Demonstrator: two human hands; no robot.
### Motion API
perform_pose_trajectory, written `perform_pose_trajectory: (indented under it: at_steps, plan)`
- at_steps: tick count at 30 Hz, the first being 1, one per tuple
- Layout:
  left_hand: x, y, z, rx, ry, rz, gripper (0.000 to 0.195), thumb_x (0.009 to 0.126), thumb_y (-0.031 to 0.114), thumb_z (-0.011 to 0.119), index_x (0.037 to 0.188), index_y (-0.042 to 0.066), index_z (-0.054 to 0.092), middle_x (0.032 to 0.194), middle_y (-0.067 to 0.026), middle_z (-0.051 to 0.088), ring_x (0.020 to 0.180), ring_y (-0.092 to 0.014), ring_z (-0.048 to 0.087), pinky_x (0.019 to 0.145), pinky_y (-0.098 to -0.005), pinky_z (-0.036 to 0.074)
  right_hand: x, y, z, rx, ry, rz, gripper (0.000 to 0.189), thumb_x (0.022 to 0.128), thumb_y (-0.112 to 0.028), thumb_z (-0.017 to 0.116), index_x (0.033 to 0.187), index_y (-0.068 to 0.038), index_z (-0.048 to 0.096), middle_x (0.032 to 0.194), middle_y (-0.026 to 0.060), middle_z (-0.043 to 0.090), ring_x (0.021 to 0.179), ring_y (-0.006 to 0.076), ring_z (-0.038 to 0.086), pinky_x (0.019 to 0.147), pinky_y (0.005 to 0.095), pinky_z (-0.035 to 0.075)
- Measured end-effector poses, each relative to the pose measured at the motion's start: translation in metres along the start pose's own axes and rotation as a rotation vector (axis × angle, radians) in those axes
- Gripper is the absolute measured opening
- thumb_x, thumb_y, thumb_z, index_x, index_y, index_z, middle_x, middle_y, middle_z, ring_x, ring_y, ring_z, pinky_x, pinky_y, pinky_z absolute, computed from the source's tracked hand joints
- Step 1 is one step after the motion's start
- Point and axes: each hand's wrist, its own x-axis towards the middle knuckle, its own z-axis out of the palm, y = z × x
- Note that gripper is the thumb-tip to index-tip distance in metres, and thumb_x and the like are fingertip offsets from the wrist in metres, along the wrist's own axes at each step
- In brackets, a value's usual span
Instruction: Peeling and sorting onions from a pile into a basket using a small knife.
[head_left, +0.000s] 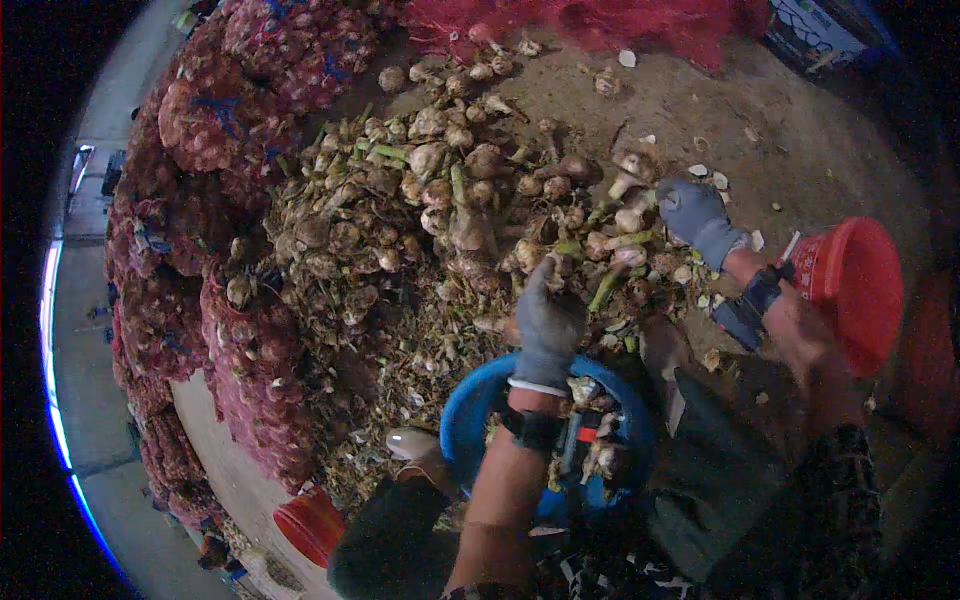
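Note:
A large heap of garlic bulbs with cut stems (465, 187) lies on the floor before me. My left hand (551, 319), in a grey glove, reaches over the blue tub (469, 405) to the near edge of the heap; its fingers are by a bulb, and I cannot tell whether they grip it. My right hand (694, 214), gloved too, is at the heap's right edge beside a pale bulb (630, 219); its fingertips are hard to make out. Inside the tub are some bulbs (604, 457) and a tool with a red part (586, 434), partly hidden by my left arm.
Full red mesh sacks (255, 375) are stacked along the left. A red bucket (862, 292) lies tilted at the right, and a smaller red container (311, 525) is at lower left. Red netting (600, 26) lies at the far side. Loose peel and stems litter the floor.

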Motion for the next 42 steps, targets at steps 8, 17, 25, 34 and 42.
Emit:
perform_pose_trajectory:
  at_steps: [8,17,25,34,42]
  plan:
    - [0.014,0.051,-0.037,1.602,-0.178,0.316,0.037,0.063,0.018,0.063,0.096,0.007,0.049,0.093,-0.0116,0.049,0.084,-0.032,0.05,0.07,-0.0386,0.043,0.0,-0.015,-0.004,0.192,0.009,0.125,0.027,0.069,-0.03,0.052,0.08,-0.006,0.056,0.07,0.0171,0.057,0.066,0.0338,0.055,0.058,0.0404,0.042]
    - [0.071,0.021,-0.012,2.067,-0.372,0.211,0.05,0.064,0.02,0.063,0.109,0.009,0.044,0.108,-0.0162,0.044,0.095,-0.03,0.048,0.075,-0.037,0.044,-0.057,-0.015,0.053,0.248,-0.221,0.005,0.035,0.068,-0.032,0.054,0.093,-0.007,0.054,0.066,0.0159,0.057,0.061,0.0324,0.055,0.057,0.0402,0.043]
    - [0.04,-0.006,-0.046,0.961,-0.304,-0.115,0.039,0.069,0.026,0.064,0.095,-0.001,0.054,0.071,-0.0095,0.06,0.059,-0.014,0.056,0.054,-0.0278,0.044,-0.064,-0.035,0.044,0.021,-0.315,-0.105,0.019,0.066,-0.024,0.052,0.079,-0.01,0.054,0.066,0.0143,0.054,0.065,0.0338,0.053,0.057,0.0395,0.043]
    - [-0.01,0.046,-0.027,-0.023,-0.134,-0.351,0.015,0.075,0.014,0.054,0.081,0.0,0.055,0.072,-0.0083,0.058,0.063,-0.014,0.054,0.059,-0.025,0.043,-0.072,0.044,0.068,-0.015,-0.315,-0.063,0.029,0.067,-0.022,0.055,0.092,-0.009,0.055,0.072,0.0151,0.057,0.066,0.0286,0.057,0.059,0.0386,0.045]
    - [-0.013,-0.026,-0.044,-0.247,-0.128,-0.077,0.026,0.085,0.017,0.04,0.106,0.004,0.04,0.101,-0.0128,0.05,0.089,-0.023,0.052,0.079,-0.0334,0.044,-0.067,-0.056,0.044,0.01,-0.276,-0.506,0.034,0.057,-0.018,0.06,0.089,-0.011,0.052,0.069,0.0067,0.054,0.068,0.0259,0.055,0.057,0.0379,0.042]
